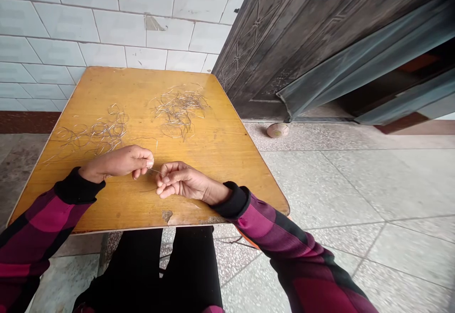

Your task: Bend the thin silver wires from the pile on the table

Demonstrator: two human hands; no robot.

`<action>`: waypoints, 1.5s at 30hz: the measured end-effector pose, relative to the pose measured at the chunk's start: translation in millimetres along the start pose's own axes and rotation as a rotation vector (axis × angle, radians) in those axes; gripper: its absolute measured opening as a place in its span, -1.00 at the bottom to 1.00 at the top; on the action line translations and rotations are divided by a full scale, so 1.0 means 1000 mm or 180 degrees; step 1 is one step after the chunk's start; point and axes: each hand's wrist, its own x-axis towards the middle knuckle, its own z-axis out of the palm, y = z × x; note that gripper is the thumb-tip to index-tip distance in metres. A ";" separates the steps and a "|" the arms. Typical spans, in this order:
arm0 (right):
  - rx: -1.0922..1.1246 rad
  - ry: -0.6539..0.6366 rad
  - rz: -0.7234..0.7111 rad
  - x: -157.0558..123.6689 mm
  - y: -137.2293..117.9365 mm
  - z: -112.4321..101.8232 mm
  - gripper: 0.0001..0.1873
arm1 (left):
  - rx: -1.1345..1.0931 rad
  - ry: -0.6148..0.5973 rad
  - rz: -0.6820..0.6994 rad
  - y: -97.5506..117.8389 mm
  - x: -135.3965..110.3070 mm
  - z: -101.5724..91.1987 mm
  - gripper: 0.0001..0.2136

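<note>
Pinching a wire (155,170) with left hand (126,162) and right hand (183,181) near frame centre, probably for steadiness, below left heap (106,132) and upper-centre heap (179,106).

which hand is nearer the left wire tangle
Left. The left hand is at the near edge of the left wire tangle; the right hand is farther, to its right and lower in view.

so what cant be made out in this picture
- Head view: the parts of the thin wire inside the left hand and right hand, hidden by their grip.
- Head view: how many strands the wire tangle holds; too fine and crossed over.
- Head view: what the round object is; too small.
- Head view: the full grey cloth, cut off by the right edge.
</note>
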 end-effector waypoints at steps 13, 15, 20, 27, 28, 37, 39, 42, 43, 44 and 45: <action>-0.0016 -0.0036 0.0248 0.002 0.002 -0.003 -0.80 | 0.0380 -0.0333 -0.0015 0.003 -0.003 -0.003 -0.77; -0.0011 -0.0039 0.0247 0.002 0.002 -0.004 -0.80 | 0.0464 -0.0355 -0.0014 0.005 -0.004 -0.003 -0.76; -0.0020 0.0007 0.0233 0.004 0.004 -0.005 -0.82 | 0.0677 -0.0357 -0.0012 0.008 -0.005 -0.004 -0.76; -0.0268 0.0204 0.0312 0.002 0.000 -0.001 -0.77 | 0.0933 -0.0090 -0.0173 0.005 -0.002 0.001 -0.76; -0.0445 0.0284 0.0321 0.001 -0.002 -0.001 -0.76 | 0.0961 -0.0030 -0.0232 0.005 -0.001 0.003 -0.76; -0.1463 0.0707 0.0163 -0.002 -0.016 -0.008 -0.65 | 0.0367 0.0427 -0.0607 -0.003 0.010 0.020 -0.78; -0.1581 0.0808 0.0130 -0.004 -0.019 -0.008 -0.70 | 0.0093 0.0637 -0.0519 -0.007 0.015 0.025 -0.77; -0.1743 0.1016 0.0053 -0.006 -0.026 -0.008 -0.77 | -0.0263 0.0900 -0.0464 -0.011 0.022 0.031 -0.77; -0.1797 0.1078 0.0043 -0.007 -0.027 -0.009 -0.78 | -0.0373 0.0954 -0.0461 -0.012 0.024 0.033 -0.79; -0.1854 0.1129 0.0048 -0.008 -0.029 -0.010 -0.79 | -0.0479 0.0999 -0.0455 -0.012 0.026 0.035 -0.82; -0.1911 0.1172 0.0065 -0.008 -0.030 -0.011 -0.79 | -0.0576 0.1041 -0.0447 -0.013 0.028 0.036 -0.86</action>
